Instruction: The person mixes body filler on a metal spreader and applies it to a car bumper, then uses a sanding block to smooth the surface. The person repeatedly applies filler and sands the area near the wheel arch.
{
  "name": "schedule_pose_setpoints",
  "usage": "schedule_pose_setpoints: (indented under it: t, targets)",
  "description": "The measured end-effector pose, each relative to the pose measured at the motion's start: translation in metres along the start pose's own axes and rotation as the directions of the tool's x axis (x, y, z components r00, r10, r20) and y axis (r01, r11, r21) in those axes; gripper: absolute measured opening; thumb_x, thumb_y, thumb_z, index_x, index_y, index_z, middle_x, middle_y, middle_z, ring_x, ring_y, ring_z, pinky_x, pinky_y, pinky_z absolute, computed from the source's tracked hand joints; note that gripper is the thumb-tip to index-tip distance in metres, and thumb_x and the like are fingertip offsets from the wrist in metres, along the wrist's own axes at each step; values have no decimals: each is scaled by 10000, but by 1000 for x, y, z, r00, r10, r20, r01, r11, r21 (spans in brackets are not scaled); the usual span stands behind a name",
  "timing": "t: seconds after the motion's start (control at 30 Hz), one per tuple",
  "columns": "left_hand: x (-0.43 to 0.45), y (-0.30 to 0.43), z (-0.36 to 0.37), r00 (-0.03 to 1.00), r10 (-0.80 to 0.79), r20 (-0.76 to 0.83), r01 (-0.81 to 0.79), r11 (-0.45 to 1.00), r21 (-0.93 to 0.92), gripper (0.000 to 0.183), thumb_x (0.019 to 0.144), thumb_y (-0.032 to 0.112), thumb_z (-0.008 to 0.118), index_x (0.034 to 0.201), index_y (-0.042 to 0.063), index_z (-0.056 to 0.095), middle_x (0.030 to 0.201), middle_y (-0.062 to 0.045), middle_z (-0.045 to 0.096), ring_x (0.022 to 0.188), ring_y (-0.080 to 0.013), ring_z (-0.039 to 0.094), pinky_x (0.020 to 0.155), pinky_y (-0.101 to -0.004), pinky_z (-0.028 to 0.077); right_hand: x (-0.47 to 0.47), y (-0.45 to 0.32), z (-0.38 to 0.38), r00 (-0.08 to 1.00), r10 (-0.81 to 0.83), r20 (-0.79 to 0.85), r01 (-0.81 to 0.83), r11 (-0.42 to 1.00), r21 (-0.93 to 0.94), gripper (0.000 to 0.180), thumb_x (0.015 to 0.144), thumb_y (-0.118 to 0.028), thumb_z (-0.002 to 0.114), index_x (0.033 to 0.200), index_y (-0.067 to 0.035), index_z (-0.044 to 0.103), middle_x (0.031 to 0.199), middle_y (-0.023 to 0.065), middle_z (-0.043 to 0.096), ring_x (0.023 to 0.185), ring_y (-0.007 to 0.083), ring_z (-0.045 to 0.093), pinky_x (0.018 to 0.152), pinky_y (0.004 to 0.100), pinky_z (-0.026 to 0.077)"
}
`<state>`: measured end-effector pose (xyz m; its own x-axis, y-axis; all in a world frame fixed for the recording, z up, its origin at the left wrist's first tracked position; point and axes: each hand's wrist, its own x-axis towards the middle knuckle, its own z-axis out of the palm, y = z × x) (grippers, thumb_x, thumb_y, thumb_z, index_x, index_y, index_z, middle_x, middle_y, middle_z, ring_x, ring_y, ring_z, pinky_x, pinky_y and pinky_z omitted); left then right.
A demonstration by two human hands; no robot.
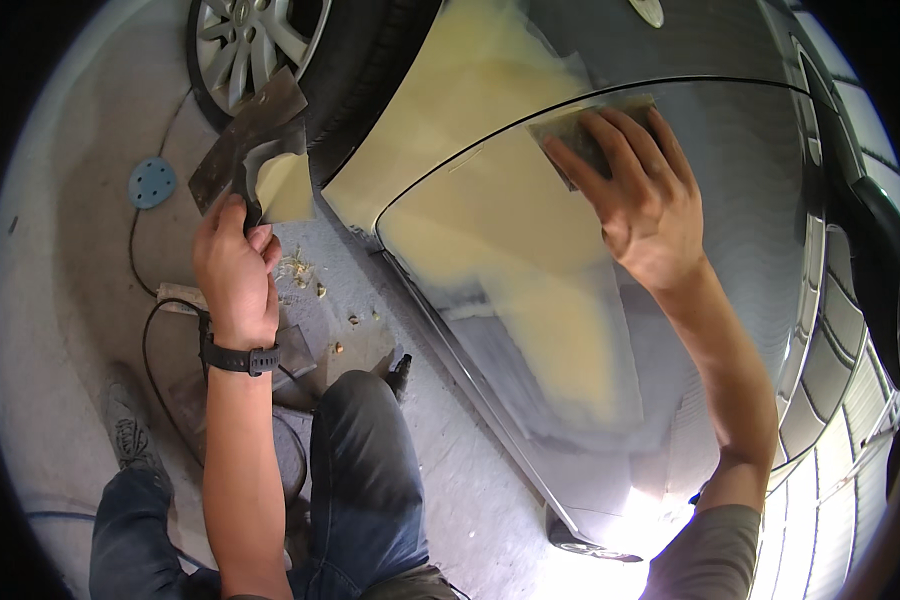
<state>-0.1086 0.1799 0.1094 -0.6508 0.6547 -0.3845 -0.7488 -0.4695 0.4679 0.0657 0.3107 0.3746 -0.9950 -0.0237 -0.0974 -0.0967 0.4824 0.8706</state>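
Observation:
A gray car door (645,322) stands before me, with yellowish body filler (510,225) spread over its lower part and over the neighbouring panel, across the door seam. My right hand (637,187) presses a thin, dark flat spreader (585,142) against the door just below the curved seam. My left hand (236,251) is raised near the wheel and grips dark flat plates (251,139), one of them carrying a patch of yellow filler (285,186). How many plates it holds cannot be told. A black watch is on my left wrist.
The car's wheel (251,45) is at the upper left. On the concrete floor lie a light-blue pad with holes (152,182), a black cable (146,322), a pale box-like object (180,297), filler scraps (298,268) and a dark nozzle-like object (400,373). My knee (367,435) is close to the car's sill.

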Motion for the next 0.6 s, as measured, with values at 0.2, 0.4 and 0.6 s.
schedule_pose_setpoints:
  t: [0.2, 0.4, 0.6]
  targets:
    - [2, -9, 2, 1000, -6, -14, 6, 1000, 15, 203, 1066, 143, 511, 867, 109, 536, 671, 71, 377, 585, -38, 341, 530, -231, 280, -14, -1, 10, 999, 33, 13, -33, 999, 22, 316, 872, -236, 682, 1164, -198, 794, 1164, 120, 705, 1121, 294, 683, 1057, 498, 522]
    - [3, -17, -1, 997, 20, 76, -21, 1000, 5, 135, 1055, 148, 527, 1051, 37, 604, 731, 58, 446, 589, -41, 389, 525, -234, 320, -101, -29, -23, 982, 104, 159, -109, 994, 21, 326, 904, -220, 642, 1190, -233, 799, 1234, 109, 713, 1178, 280, 686, 1090, 533, 515]
    - [-5, -16, 3, 985, 14, 170, -22, 999, 45, 197, 1067, 188, 546, 1129, 25, 636, 781, 65, 519, 590, -33, 377, 526, -225, 314, -164, -55, -51, 950, 179, 257, -180, 983, -18, 323, 930, -211, 615, 1191, -245, 803, 1213, 94, 729, 1176, 268, 692, 1086, 528, 528]
